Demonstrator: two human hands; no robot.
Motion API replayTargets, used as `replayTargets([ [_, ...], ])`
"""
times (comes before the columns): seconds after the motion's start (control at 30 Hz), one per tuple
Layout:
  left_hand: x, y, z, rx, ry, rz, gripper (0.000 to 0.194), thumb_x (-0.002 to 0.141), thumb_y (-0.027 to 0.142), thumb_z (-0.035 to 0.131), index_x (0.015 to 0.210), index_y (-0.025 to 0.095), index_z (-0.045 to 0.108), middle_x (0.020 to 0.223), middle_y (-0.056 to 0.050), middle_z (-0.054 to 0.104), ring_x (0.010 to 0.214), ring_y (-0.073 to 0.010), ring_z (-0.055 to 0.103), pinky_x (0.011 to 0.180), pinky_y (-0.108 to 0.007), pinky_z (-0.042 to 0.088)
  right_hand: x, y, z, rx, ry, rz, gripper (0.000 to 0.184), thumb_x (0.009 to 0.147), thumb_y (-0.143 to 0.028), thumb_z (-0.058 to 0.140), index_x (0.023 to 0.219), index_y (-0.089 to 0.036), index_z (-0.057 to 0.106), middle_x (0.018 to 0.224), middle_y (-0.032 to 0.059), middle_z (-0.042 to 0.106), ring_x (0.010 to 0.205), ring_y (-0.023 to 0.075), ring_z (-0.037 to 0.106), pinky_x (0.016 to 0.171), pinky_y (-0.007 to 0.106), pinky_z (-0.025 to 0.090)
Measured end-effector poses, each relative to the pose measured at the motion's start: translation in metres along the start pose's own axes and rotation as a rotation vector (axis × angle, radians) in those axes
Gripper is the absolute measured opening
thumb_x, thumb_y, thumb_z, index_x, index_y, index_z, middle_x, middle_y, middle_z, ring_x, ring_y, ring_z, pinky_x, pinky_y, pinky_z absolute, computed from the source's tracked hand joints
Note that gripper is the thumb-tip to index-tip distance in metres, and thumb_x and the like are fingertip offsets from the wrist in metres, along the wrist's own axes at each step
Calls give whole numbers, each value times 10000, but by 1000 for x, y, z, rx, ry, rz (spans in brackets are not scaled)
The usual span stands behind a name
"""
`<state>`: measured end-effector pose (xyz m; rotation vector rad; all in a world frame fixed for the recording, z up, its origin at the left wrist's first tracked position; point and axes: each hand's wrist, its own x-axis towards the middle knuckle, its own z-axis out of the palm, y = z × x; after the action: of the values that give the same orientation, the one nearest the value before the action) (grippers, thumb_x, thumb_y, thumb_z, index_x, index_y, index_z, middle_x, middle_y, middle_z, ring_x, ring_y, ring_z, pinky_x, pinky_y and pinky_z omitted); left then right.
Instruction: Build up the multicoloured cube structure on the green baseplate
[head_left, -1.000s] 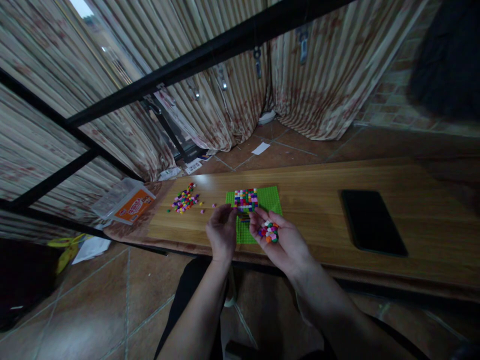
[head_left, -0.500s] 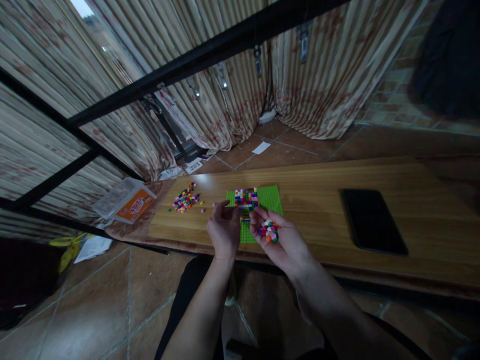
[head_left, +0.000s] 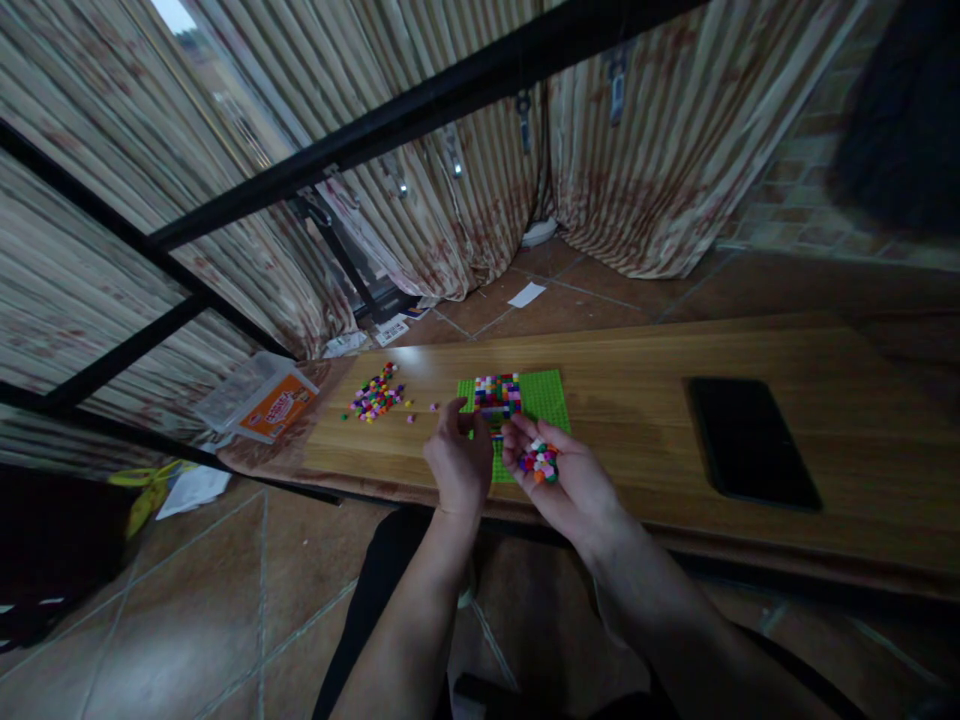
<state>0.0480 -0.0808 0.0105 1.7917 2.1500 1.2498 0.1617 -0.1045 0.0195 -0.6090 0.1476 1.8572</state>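
Note:
My right hand [head_left: 574, 485] is palm up and cupped around a heap of small colourful building bricks [head_left: 538, 460]. Just left of it, my left hand [head_left: 457, 455] reaches over the green baseplate [head_left: 546, 398], thumb and fingers curled together. Whatever its fingertips hold is too small and hidden to make out. Rows of multicoloured bricks [head_left: 499, 393] are set on the plate's upper middle, and my hands cover part of its lower side. Farther left lies a loose pile of bricks [head_left: 377, 395], with a few strays between pile and plate.
On the right of the wooden table [head_left: 622, 370] lies a black tablet [head_left: 750, 440]. A clear plastic box [head_left: 259, 395] with an orange label stands at the left end. Behind the table are a dark metal bar [head_left: 420, 110] and striped curtains [head_left: 480, 220].
My left hand has shifted slightly right over the baseplate, closer to my right hand. The right hand keeps cupping the bricks. The whole view has moved a little.

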Motion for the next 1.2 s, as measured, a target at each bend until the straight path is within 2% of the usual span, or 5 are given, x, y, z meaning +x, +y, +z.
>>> replayTargets([
  [0.33, -9, -12, -5, -148, -75, -50, 257, 822, 254, 602, 1071, 191, 616, 924, -66, 744, 761, -165, 701, 693, -265, 510, -1, -2, 1, 28, 3, -4, 295, 946, -161, 421, 827, -104, 684, 729, 75, 709, 656, 115, 666, 620, 210, 572],
  [0.53, 8, -27, -2, -405, -93, -189, 307, 849, 416, 537, 954, 159, 668, 788, -67, 714, 706, -170, 677, 641, -263, 501, -2, -4, 2, 28, -4, -4, 315, 960, -203, 394, 868, -107, 680, 769, 92, 716, 724, 141, 688, 665, 237, 588],
  [0.73, 25, -26, 10, -563, -187, -316, 301, 691, 423, 696, 818, 151, 710, 753, -59, 709, 663, -159, 646, 607, -252, 480, -1, -6, 1, 44, -10, -16, 300, 955, -200, 401, 918, -73, 670, 800, 115, 714, 743, 151, 692, 688, 245, 591],
  [1.07, 22, -17, 9, -710, -193, -478, 324, 619, 402, 756, 784, 132, 687, 664, -10, 639, 541, -96, 541, 507, -216, 421, 4, -10, 0, 37, -50, -52, 338, 971, -231, 355, 957, -117, 673, 821, 93, 730, 754, 140, 695, 707, 256, 600],
  [1.2, 9, -9, -3, -806, -90, -444, 377, 659, 478, 734, 818, 142, 670, 664, 12, 603, 550, -86, 532, 535, -213, 430, 6, -12, 0, 37, -77, -96, 326, 965, -218, 356, 943, -137, 670, 841, 84, 736, 739, 128, 696, 709, 250, 598],
])
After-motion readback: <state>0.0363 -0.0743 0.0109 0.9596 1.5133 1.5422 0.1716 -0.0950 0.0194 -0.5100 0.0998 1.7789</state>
